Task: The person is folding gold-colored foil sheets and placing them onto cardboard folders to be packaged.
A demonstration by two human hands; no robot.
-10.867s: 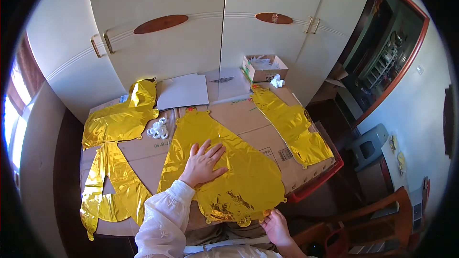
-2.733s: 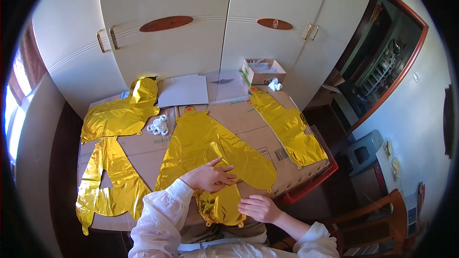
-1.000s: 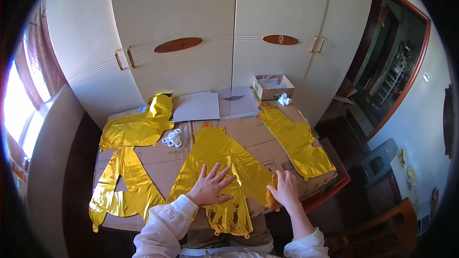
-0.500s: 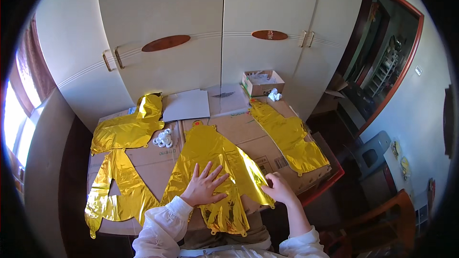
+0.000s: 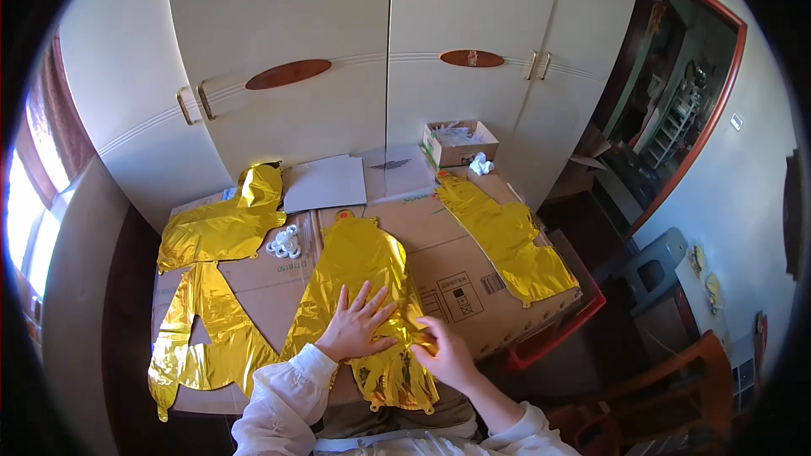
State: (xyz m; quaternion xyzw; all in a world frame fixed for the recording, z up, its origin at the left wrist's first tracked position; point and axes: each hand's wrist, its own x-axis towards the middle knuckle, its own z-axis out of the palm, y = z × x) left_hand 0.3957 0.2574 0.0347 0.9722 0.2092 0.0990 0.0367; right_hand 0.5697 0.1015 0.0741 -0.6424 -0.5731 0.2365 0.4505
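In front of me a flat gold foil balloon (image 5: 351,253) lies on the cardboard. My left hand (image 5: 359,327) rests palm down on it, fingers spread, pressing it flat. My right hand (image 5: 448,356) is closed at the balloon's right edge, which is folded inward in creases beside the left hand. The fingertips of that hand partly vanish in the bright foil. To the left lies another gold balloon shaped like an A (image 5: 232,333). Beyond it is a gold balloon (image 5: 211,232) with a raised, curled end. One more gold balloon (image 5: 507,245) is spread out at the right.
Small white rings (image 5: 285,242) sit in a pile between the balloons. A grey sheet (image 5: 325,184) and an open carton (image 5: 460,152) are at the back, with a crumpled white bundle (image 5: 481,164) by the carton. Cabinet doors (image 5: 279,17) rise behind the cardboard surface (image 5: 448,253).
My right hand has moved left with the balloon's right edge, folding that flap inward and uncovering printed cardboard. My left hand stays on the balloon.
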